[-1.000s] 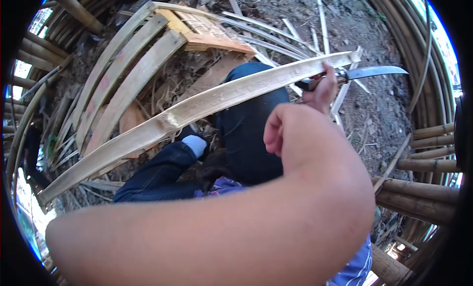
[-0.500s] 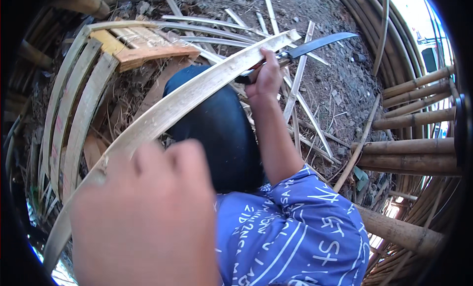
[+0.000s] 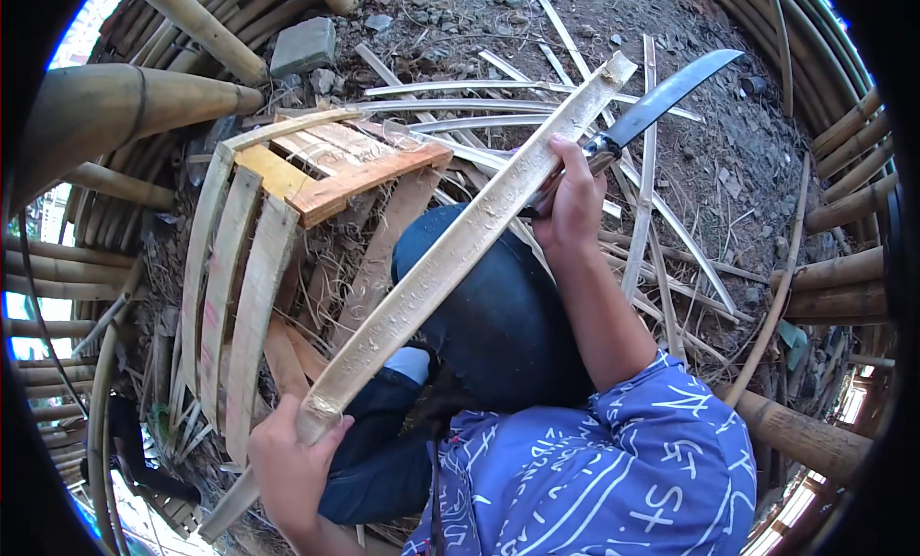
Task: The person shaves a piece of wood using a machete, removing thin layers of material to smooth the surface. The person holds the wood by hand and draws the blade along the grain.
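Note:
A long split bamboo strip [image 3: 458,238] slants across the picture over my bent knee, its pale, rough inner face up. My left hand [image 3: 292,465] is closed round its lower part, thumb on the near edge, and the tail of the strip runs on past the hand. My right hand [image 3: 573,196] grips the handle of a machete [image 3: 671,98], its thumb lying against the strip's edge near the far end. The dark curved blade points up and right, beyond the strip. Most of the handle is hidden by my fingers and the strip.
On the left lies a slatted wooden crate [image 3: 264,268]. Several thin bamboo slats [image 3: 644,187] are strewn over the dirt ahead and to the right. Thick bamboo poles [image 3: 144,105] stand around both sides, and a grey block [image 3: 304,46] rests at the back.
My left hand has moved down and away from the view, and now grips the strip's lower part. The whole scene has shifted right and somewhat down. The machete stays in my right hand.

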`<action>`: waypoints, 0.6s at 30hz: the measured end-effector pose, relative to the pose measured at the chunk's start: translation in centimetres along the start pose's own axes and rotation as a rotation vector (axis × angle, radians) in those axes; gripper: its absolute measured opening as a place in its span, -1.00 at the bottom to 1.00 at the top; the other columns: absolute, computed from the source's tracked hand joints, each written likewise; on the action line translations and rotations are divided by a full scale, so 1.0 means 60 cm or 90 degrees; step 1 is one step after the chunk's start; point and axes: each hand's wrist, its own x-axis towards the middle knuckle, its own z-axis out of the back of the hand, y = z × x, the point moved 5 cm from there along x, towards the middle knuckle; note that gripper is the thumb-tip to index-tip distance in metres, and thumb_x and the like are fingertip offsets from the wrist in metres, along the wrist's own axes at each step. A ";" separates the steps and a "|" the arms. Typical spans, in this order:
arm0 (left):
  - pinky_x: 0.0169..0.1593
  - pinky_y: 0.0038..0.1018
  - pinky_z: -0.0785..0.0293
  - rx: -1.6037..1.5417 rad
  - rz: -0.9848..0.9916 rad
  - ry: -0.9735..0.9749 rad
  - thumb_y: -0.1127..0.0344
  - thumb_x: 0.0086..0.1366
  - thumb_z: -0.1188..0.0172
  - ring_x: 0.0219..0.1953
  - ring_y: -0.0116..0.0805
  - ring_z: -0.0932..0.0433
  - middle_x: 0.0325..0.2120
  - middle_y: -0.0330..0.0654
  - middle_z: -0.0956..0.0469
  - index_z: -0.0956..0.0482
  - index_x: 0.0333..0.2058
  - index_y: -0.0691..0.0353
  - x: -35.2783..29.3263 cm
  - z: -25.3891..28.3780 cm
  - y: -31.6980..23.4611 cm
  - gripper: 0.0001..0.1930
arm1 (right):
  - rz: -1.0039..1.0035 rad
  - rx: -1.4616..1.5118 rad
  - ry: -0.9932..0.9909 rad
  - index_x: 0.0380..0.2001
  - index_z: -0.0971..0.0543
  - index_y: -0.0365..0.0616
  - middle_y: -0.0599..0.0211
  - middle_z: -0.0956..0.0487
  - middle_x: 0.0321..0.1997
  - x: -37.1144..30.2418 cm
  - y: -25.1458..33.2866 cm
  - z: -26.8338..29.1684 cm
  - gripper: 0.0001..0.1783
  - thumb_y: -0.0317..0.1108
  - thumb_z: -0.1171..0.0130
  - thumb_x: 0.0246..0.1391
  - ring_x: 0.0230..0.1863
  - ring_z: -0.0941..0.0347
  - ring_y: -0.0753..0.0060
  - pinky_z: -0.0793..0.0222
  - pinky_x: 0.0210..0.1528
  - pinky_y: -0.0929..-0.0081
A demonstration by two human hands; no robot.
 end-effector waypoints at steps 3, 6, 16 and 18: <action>-0.46 -0.24 -0.32 -0.051 0.100 -0.008 0.00 -0.28 -0.51 -0.60 0.11 -0.38 -0.71 0.07 -0.41 -0.44 -0.52 0.35 -0.006 -0.007 0.028 -0.44 | -0.027 -0.064 0.054 -0.37 -0.40 -0.25 0.21 -0.52 -0.56 -0.009 0.010 -0.003 -0.77 -0.31 -0.14 0.03 -0.68 -0.43 0.47 -0.42 -0.63 0.56; -0.52 -0.24 -0.30 -0.063 0.133 -0.045 -0.05 -0.37 -0.52 -0.61 0.13 -0.41 -0.75 0.06 -0.40 -0.43 -0.57 0.35 -0.011 -0.014 0.033 -0.40 | -0.089 0.009 0.091 -0.42 -0.37 -0.15 0.47 -0.29 -0.71 -0.021 0.004 -0.004 -0.76 -0.27 -0.19 0.06 -0.83 -0.22 0.60 -0.21 -0.78 0.57; -0.53 -0.19 -0.29 -0.077 0.172 -0.072 -0.09 -0.15 -0.45 -0.63 0.16 -0.42 -0.76 0.08 -0.41 -0.48 -0.58 0.37 -0.005 -0.038 0.001 -0.44 | 0.015 -0.210 0.176 -0.62 -0.35 -0.14 0.43 -0.34 -0.79 -0.040 0.059 0.040 -0.81 -0.53 -0.11 -0.02 -0.84 -0.27 0.58 -0.20 -0.78 0.57; -0.53 -0.20 -0.31 -0.099 0.165 -0.079 -0.08 -0.15 -0.45 -0.63 0.15 -0.43 -0.76 0.07 -0.42 -0.50 -0.56 0.36 0.000 -0.049 0.006 -0.45 | 0.041 -0.344 0.264 -0.62 -0.36 -0.16 0.45 -0.35 -0.78 -0.045 0.067 0.035 -0.82 -0.57 -0.10 -0.04 -0.84 -0.28 0.59 -0.18 -0.80 0.59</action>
